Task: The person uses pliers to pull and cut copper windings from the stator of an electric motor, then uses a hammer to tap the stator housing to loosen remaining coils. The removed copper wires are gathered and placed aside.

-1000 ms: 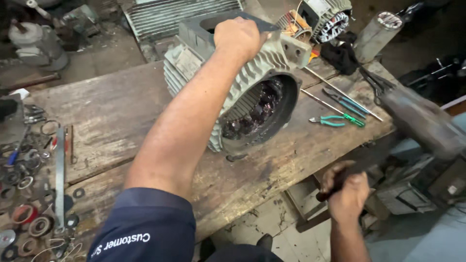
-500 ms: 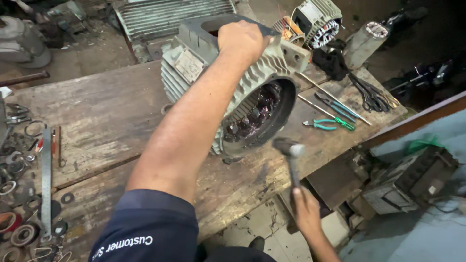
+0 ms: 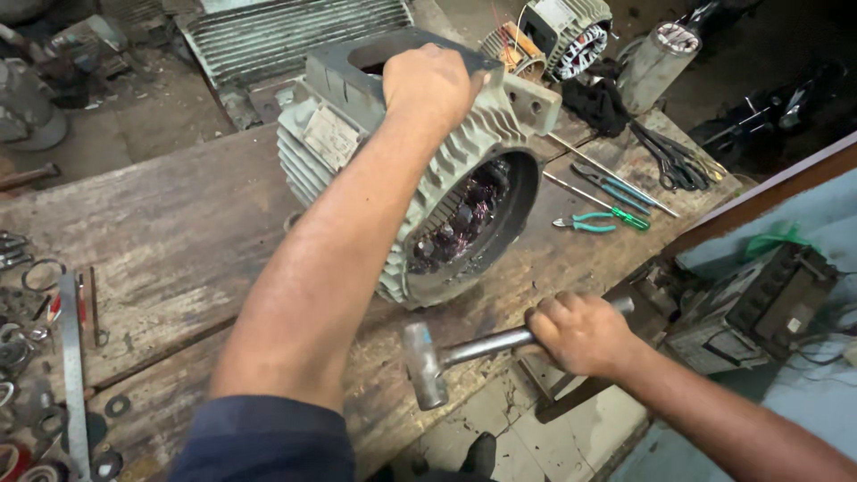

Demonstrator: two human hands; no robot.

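Note:
A large grey finned motor housing (image 3: pixel 339 143) lies on its side on a worn wooden workbench (image 3: pixel 178 250), its open end with dark windings (image 3: pixel 464 214) facing me. My left hand (image 3: pixel 428 85) grips the top of the housing. My right hand (image 3: pixel 580 332) is shut on the metal handle of a hammer (image 3: pixel 446 357). The hammer head sits low, just below the housing's open rim, near the bench's front edge.
Green-handled pliers (image 3: pixel 594 221), screwdrivers and rods lie on the bench to the right. Washers, rings and a metal strip (image 3: pixel 71 357) clutter the left edge. Smaller motor parts (image 3: pixel 562 36) and a finned panel (image 3: pixel 286 31) stand behind. A dark box (image 3: pixel 759 303) sits lower right.
My right hand has come up from below the bench edge with the hammer, and the hammer head now lies left, close under the housing's rim. The left hand stays on the housing.

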